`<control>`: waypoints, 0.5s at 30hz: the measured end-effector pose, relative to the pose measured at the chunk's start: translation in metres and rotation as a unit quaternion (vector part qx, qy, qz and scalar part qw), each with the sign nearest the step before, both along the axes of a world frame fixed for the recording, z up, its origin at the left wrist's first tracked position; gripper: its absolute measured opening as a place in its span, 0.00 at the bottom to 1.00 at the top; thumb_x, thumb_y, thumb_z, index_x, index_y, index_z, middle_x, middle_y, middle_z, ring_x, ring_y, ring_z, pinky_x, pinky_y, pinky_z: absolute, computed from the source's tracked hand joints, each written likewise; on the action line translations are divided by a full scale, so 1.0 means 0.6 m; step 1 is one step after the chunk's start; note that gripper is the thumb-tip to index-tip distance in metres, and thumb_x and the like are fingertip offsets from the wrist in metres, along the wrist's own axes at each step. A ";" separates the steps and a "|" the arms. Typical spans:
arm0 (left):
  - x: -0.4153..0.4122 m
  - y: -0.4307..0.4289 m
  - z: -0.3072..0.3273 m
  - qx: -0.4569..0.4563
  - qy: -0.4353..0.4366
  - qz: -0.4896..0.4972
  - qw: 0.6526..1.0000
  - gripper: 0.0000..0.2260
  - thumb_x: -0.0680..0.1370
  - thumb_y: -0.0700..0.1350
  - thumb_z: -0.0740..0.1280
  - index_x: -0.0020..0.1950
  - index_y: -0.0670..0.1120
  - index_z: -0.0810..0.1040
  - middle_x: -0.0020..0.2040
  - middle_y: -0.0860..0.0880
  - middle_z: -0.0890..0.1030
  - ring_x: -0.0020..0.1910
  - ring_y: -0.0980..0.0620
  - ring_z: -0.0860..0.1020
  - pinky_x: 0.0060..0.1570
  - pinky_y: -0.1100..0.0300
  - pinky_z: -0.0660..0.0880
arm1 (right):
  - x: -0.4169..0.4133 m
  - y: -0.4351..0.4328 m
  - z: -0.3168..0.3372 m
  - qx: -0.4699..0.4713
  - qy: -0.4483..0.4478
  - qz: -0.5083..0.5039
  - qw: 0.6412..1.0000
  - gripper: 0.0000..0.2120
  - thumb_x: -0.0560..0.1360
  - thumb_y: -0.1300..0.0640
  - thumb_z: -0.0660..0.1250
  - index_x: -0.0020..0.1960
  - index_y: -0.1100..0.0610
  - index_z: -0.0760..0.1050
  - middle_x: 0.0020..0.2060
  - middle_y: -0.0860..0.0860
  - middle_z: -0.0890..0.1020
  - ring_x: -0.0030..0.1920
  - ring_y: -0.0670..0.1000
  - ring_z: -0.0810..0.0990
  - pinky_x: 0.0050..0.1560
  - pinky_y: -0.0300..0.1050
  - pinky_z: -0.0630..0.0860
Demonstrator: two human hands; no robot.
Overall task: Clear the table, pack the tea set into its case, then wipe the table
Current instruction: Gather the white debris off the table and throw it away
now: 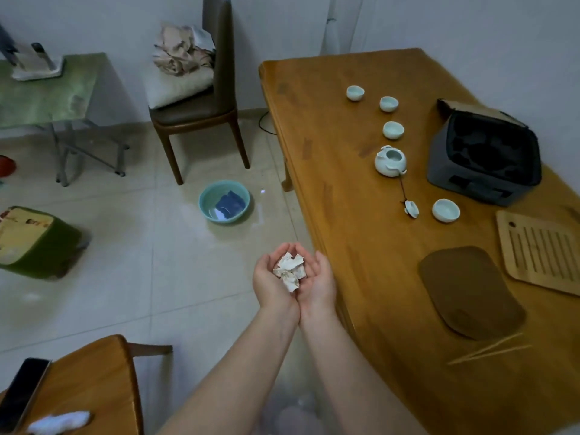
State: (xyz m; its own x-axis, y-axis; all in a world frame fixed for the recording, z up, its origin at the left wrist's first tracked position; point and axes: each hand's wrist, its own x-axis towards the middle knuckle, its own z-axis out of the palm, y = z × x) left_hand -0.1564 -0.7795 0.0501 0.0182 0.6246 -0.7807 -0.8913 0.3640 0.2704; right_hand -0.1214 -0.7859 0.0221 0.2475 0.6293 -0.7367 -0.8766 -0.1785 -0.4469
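My left hand (270, 282) and my right hand (317, 282) are cupped side by side over the floor, left of the wooden table (345, 233). Together they hold crumpled white paper scraps (290, 270). On the table stand several pale celadon cups (355, 92), an open teapot (390, 160) with its lid (411, 208) lying on a cord beside it, and the open grey tea-set case (485, 158). A brown mat (470, 291), a slatted bamboo tray (541, 252) and thin wooden sticks (489, 350) lie near the front.
A teal basin (224, 200) with a blue cloth stands on the tiled floor. A brown chair (201, 98) with folded cloth is behind it. A wooden stool (78, 384) at lower left carries a phone (22, 394) and a white cloth (59, 422).
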 end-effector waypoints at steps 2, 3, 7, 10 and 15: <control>-0.007 0.012 -0.002 -0.005 -0.010 0.005 1.000 0.17 0.80 0.48 0.55 0.51 0.40 0.80 0.42 0.42 0.83 0.44 0.43 0.81 0.48 0.51 0.78 | -0.008 0.014 -0.005 -0.006 0.004 -0.004 1.000 0.16 0.78 0.55 0.59 0.54 0.65 0.80 0.48 0.62 0.84 0.49 0.61 0.84 0.55 0.54 0.78; -0.012 0.021 -0.005 -0.004 -0.014 0.004 1.000 0.17 0.80 0.47 0.55 0.50 0.40 0.80 0.39 0.42 0.83 0.41 0.43 0.81 0.48 0.51 0.78 | -0.012 0.023 -0.009 -0.006 0.009 -0.007 1.000 0.16 0.78 0.55 0.59 0.53 0.64 0.80 0.46 0.61 0.84 0.46 0.60 0.84 0.52 0.52 0.79; -0.029 0.075 -0.034 -0.021 0.008 -0.020 1.000 0.15 0.80 0.45 0.55 0.50 0.39 0.79 0.43 0.40 0.82 0.45 0.41 0.80 0.55 0.48 0.76 | -0.029 0.068 -0.019 -0.003 0.036 -0.034 0.999 0.12 0.77 0.59 0.59 0.45 0.65 0.79 0.38 0.59 0.82 0.40 0.57 0.82 0.49 0.51 0.77; -0.039 0.124 -0.055 -0.024 0.014 -0.061 0.998 0.15 0.80 0.45 0.55 0.51 0.38 0.78 0.37 0.41 0.82 0.36 0.43 0.82 0.49 0.51 0.78 | -0.042 0.111 -0.023 -0.012 0.055 -0.064 0.996 0.10 0.75 0.60 0.61 0.42 0.65 0.79 0.39 0.60 0.81 0.41 0.58 0.81 0.50 0.50 0.77; -0.060 0.210 -0.089 -0.039 0.017 -0.154 0.987 0.17 0.80 0.46 0.55 0.49 0.37 0.79 0.33 0.42 0.82 0.33 0.45 0.81 0.37 0.58 0.78 | -0.068 0.188 -0.047 -0.010 0.076 -0.162 0.984 0.15 0.73 0.61 0.61 0.31 0.61 0.80 0.33 0.57 0.81 0.35 0.56 0.81 0.48 0.48 0.76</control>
State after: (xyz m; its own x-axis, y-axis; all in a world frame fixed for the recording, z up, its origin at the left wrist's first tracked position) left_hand -0.1925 -0.6536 -0.0031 0.1702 0.5321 -0.8294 -0.7262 0.6366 0.2594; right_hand -0.1620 -0.6730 -0.0060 0.3189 0.5209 -0.7918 -0.9452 0.1131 -0.3062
